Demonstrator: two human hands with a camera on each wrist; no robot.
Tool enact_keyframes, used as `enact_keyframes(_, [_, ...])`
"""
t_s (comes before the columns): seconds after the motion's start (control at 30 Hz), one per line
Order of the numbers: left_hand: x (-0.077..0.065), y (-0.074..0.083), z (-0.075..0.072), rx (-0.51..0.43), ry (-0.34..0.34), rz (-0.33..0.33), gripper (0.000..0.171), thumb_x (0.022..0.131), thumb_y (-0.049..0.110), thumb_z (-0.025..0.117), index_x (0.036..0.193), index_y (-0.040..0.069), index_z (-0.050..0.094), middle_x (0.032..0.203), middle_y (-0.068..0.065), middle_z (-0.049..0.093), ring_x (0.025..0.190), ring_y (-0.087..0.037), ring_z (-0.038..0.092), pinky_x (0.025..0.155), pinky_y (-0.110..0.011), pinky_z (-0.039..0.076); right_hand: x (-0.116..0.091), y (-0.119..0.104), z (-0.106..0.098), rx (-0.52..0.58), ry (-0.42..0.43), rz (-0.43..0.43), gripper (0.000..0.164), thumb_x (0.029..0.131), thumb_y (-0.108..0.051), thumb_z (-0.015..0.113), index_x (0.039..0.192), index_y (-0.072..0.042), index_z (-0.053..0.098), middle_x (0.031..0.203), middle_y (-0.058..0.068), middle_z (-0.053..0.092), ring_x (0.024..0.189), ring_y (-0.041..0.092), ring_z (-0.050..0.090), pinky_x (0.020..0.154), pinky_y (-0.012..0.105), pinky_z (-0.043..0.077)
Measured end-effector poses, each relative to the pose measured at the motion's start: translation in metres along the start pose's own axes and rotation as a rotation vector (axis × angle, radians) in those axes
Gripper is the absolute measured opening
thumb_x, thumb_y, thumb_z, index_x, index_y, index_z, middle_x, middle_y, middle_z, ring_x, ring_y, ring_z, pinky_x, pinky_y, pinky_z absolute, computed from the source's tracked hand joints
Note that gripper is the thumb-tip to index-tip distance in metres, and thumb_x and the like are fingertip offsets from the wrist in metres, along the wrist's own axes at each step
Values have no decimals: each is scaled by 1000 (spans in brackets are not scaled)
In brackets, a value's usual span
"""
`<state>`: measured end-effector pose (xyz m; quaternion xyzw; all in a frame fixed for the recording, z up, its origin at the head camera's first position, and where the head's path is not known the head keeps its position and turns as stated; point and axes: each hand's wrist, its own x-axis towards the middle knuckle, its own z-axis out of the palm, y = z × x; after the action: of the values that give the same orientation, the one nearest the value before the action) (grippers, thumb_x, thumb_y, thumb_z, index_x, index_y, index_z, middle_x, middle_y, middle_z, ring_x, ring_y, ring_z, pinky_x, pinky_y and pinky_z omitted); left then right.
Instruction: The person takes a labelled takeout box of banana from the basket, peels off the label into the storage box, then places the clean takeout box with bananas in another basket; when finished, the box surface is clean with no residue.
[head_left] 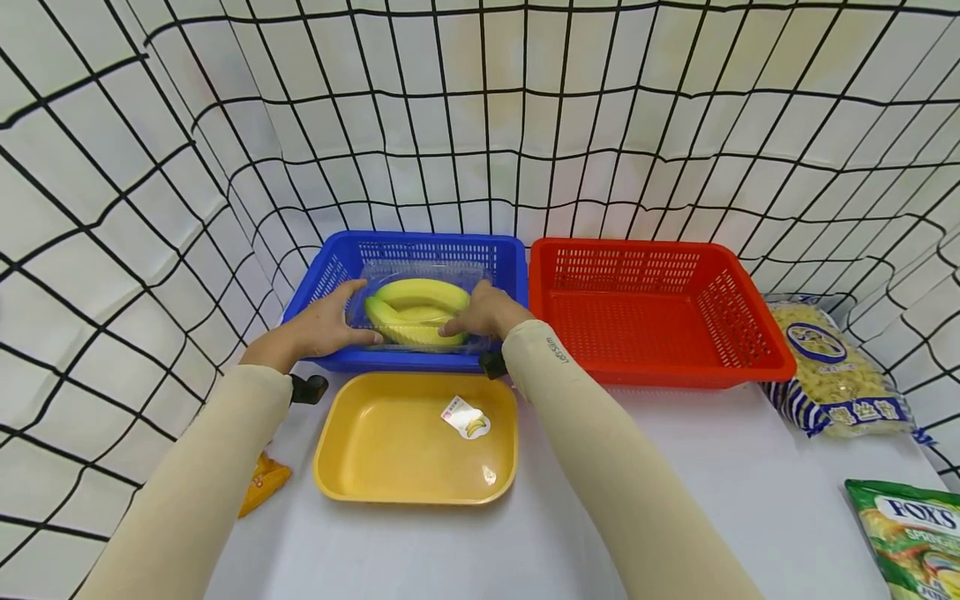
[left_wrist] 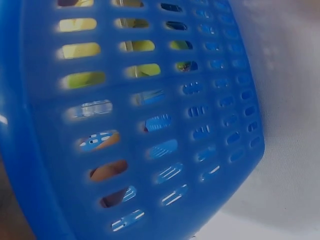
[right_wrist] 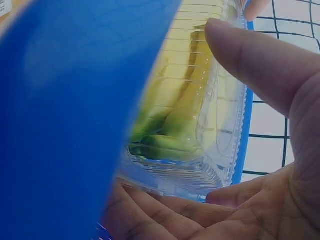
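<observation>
A clear plastic box (head_left: pixel 431 268) with yellow-green bananas (head_left: pixel 416 333) inside lies in the blue basket (head_left: pixel 427 238). My left hand (head_left: pixel 327 321) grips the box's left end, thumb along the front. At the other end my right hand (head_left: pixel 489 315) holds it, the thumb (right_wrist: pixel 250 55) over the top and the fingers (right_wrist: pixel 165 212) around the end wall in the right wrist view. The basket's slotted wall (left_wrist: pixel 125 110) fills much of the left wrist view and hides most of the left hand.
A yellow tray (head_left: pixel 397 442) with a banana label (head_left: pixel 467 417) stands in front. The red basket (head_left: pixel 622 333) adjoins on the right, then a pasta bag (head_left: pixel 840 375) and a green FOX'S bag (head_left: pixel 911 533). Left lies an orange packet (head_left: pixel 264 485). Black netting (head_left: pixel 487 92) rises behind.
</observation>
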<state>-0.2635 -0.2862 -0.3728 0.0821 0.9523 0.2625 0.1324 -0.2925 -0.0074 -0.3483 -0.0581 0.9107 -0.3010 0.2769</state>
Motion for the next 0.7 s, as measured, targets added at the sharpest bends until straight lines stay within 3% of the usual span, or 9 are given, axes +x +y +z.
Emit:
enact_keyframes(0.3, [-3,9,1,34,-1,0,101,97,39,72,166,0,8,169,-31,14,153,-54,18,120,-72,18,-3,1,-1,-29,27,-6,113,91,-45,79,167,-3,7,163,20,39,142,35,48,120,52,38])
enact_keyframes(0.53, [-3,8,-2,56,-4,14,97,99,38,69,165,-2,10,169,-32,15,153,-54,19,121,-70,19,-7,1,-4,-83,75,-54,99,91,-45,79,162,1,25,151,18,51,127,32,57,116,49,44])
enact_keyframes(0.7, [-4,10,-10,86,20,17,91,100,39,66,164,-3,15,167,-32,20,152,-54,23,121,-70,21,-12,0,-10,-83,138,-103,95,92,-43,78,161,-1,28,154,17,51,133,32,54,116,51,43])
